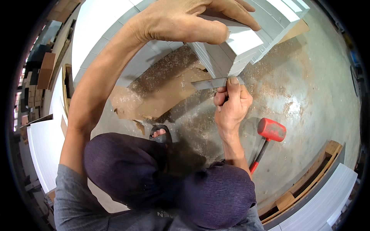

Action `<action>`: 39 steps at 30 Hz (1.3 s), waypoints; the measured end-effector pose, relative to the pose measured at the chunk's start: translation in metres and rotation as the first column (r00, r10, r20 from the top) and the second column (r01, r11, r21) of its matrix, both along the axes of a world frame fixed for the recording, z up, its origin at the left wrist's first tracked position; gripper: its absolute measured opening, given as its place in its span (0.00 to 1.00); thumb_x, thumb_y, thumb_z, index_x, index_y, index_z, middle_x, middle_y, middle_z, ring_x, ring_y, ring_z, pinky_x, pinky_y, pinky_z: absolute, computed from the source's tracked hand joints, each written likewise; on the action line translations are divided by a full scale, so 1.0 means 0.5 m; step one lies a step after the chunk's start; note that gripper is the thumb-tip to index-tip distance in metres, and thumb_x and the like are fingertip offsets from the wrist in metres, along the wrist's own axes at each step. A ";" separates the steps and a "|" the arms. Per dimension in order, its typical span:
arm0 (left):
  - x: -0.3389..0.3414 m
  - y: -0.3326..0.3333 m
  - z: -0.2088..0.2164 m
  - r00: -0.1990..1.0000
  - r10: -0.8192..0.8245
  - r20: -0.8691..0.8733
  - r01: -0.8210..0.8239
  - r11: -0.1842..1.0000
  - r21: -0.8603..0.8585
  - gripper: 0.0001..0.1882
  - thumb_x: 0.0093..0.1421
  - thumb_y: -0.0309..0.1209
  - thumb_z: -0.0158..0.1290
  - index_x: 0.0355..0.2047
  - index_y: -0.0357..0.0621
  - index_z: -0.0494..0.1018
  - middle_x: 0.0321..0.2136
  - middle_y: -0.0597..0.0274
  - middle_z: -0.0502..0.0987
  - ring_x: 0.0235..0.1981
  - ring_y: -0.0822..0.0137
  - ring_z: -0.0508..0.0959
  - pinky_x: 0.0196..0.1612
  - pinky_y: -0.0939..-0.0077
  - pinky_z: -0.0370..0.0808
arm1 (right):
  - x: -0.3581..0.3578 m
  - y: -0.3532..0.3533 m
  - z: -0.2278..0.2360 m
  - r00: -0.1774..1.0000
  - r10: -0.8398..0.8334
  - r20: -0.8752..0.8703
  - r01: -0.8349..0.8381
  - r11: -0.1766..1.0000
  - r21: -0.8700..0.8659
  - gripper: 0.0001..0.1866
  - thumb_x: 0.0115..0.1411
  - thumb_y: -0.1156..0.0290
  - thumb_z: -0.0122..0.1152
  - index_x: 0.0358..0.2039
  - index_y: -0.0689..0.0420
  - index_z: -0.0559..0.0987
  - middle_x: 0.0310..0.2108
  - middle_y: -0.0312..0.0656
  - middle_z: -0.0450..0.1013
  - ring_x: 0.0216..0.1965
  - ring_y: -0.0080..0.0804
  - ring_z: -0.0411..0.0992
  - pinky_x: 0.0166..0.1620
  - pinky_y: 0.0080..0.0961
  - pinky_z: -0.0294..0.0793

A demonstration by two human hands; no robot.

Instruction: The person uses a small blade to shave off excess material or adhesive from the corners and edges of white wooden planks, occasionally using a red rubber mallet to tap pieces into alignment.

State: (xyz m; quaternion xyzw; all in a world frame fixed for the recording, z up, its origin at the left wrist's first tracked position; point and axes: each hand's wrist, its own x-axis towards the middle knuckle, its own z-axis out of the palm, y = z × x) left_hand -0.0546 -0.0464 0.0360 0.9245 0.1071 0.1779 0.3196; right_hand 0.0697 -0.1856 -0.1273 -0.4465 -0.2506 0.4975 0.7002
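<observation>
At the top, my left hand (185,23) reaches across a white box-shaped panel piece (243,40). Its thumb and fingers are spread around the piece, gripping it; the palm's contact is hidden. Below, my right hand (234,102) pinches a thin, flat metal blade (210,84) between thumb and fingers. The blade points left and lies at the lower corner of the white piece, apparently touching it. A dark sandal (161,133) is on my foot below the blade.
A red-headed mallet (272,129) lies on the concrete floor at the right. Torn brown cardboard (162,96) lies beneath the work. Stacked white panels (98,34) stand at the upper left, others (327,196) by a wooden pallet (304,184) at the lower right.
</observation>
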 end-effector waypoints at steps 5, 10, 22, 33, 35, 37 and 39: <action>-0.009 0.000 -0.006 0.996 0.065 -0.055 -0.066 0.998 -0.017 0.40 0.39 0.37 0.50 0.56 0.35 0.77 0.56 0.41 0.77 0.67 0.44 0.65 0.69 0.47 0.61 | -0.008 -0.012 -0.014 1.000 0.013 -0.022 -0.012 0.999 0.051 0.21 0.71 0.64 0.56 0.21 0.61 0.73 0.13 0.36 0.65 0.13 0.19 0.58 0.18 0.20 0.55; -0.021 0.032 -0.034 0.997 0.056 -0.046 -0.058 0.998 -0.027 0.39 0.37 0.37 0.51 0.54 0.36 0.79 0.54 0.45 0.79 0.67 0.44 0.65 0.70 0.45 0.60 | 0.000 0.004 0.057 0.987 0.094 0.130 -0.106 0.990 0.090 0.23 0.71 0.59 0.55 0.22 0.62 0.76 0.16 0.37 0.70 0.17 0.18 0.64 0.21 0.20 0.61; -0.014 0.024 -0.029 1.000 0.021 -0.015 -0.020 1.000 0.008 0.39 0.38 0.42 0.55 0.53 0.36 0.79 0.50 0.45 0.81 0.66 0.41 0.66 0.69 0.43 0.60 | 0.001 -0.014 0.019 0.988 0.102 0.119 -0.113 0.990 0.089 0.26 0.71 0.55 0.55 0.21 0.62 0.77 0.14 0.35 0.69 0.16 0.18 0.65 0.20 0.21 0.61; -0.002 0.028 -0.039 0.996 0.081 -0.023 -0.081 0.997 0.018 0.39 0.40 0.45 0.56 0.53 0.39 0.80 0.51 0.47 0.81 0.66 0.41 0.67 0.69 0.41 0.60 | -0.006 -0.033 -0.153 0.988 0.064 0.142 -0.060 0.998 -0.037 0.24 0.71 0.59 0.57 0.19 0.60 0.73 0.12 0.35 0.66 0.13 0.18 0.59 0.17 0.21 0.57; -0.006 0.019 -0.032 0.993 0.104 -0.051 -0.103 0.995 0.013 0.39 0.39 0.45 0.55 0.53 0.38 0.80 0.50 0.46 0.81 0.66 0.40 0.67 0.69 0.42 0.59 | -0.012 -0.029 -0.080 0.989 0.083 0.119 -0.084 0.997 -0.001 0.24 0.71 0.59 0.57 0.19 0.61 0.73 0.12 0.35 0.66 0.14 0.18 0.60 0.18 0.21 0.59; 0.003 0.009 -0.026 0.994 0.104 -0.043 -0.103 0.994 0.023 0.40 0.37 0.45 0.55 0.52 0.37 0.80 0.49 0.45 0.82 0.65 0.40 0.68 0.69 0.42 0.59 | -0.006 -0.019 -0.050 0.989 0.068 0.129 -0.073 0.997 0.037 0.24 0.71 0.60 0.57 0.19 0.61 0.73 0.12 0.36 0.67 0.15 0.19 0.61 0.20 0.22 0.60; 0.004 -0.001 -0.008 0.992 0.119 -0.044 -0.118 0.992 0.041 0.41 0.36 0.44 0.54 0.52 0.36 0.80 0.48 0.44 0.82 0.64 0.40 0.69 0.69 0.43 0.60 | -0.011 0.002 -0.046 0.991 0.047 0.126 -0.058 0.995 0.083 0.24 0.71 0.60 0.57 0.19 0.60 0.73 0.13 0.36 0.67 0.15 0.19 0.62 0.21 0.22 0.61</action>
